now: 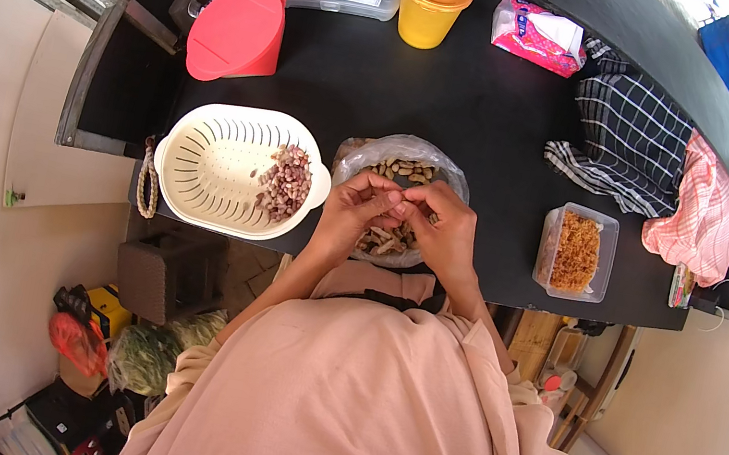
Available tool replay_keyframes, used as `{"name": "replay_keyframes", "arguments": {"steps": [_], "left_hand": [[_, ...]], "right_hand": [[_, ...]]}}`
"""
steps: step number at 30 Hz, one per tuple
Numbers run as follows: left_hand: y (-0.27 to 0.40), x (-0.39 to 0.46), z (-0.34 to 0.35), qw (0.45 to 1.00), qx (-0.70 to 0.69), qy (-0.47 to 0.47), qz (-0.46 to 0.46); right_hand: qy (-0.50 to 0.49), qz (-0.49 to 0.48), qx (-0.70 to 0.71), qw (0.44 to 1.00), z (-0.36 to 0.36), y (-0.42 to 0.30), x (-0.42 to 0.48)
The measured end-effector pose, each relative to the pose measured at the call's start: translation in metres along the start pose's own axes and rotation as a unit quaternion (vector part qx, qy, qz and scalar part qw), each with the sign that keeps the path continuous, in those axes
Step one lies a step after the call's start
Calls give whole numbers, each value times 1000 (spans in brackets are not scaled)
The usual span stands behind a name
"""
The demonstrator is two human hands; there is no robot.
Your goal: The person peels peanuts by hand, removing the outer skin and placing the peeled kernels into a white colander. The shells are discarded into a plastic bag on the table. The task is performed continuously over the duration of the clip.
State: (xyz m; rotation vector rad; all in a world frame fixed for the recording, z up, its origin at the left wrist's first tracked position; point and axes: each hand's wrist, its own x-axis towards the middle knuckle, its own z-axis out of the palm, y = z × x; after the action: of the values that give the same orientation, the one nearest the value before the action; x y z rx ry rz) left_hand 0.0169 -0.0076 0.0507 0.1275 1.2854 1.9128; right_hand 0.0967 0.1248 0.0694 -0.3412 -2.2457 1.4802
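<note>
My left hand (352,211) and my right hand (444,231) meet fingertip to fingertip over a clear plastic bag (452,164) of unshelled peanuts (411,171). Both hands pinch what looks like a peanut, mostly hidden by the fingers. A small brownish piece, perhaps another pod, shows at my right hand's curled fingers. Nearer my body, more pods or shells (385,240) lie in the bag. Left of the bag stands a cream plastic colander (203,148). Shelled, pinkish peanut kernels (285,186) are heaped on its right side.
On the black table (499,127) stand a red-lidded container (238,33), a yellow tub (433,6), a tissue pack (539,35) and a clear box of brown shreds (577,254). Checked cloths (633,136) lie at right. Bagged greens (144,357) sit below, left.
</note>
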Motion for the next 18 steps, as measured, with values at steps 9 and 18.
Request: {"name": "replay_keyframes", "arguments": {"steps": [9,18], "left_hand": [[2,2,2,999,10,8,34],[-2,2,-2,997,9,10,75]], "right_hand": [[16,-23,-4,1000,1,6,-1],[31,-39,9,999,4,2,-2]]}}
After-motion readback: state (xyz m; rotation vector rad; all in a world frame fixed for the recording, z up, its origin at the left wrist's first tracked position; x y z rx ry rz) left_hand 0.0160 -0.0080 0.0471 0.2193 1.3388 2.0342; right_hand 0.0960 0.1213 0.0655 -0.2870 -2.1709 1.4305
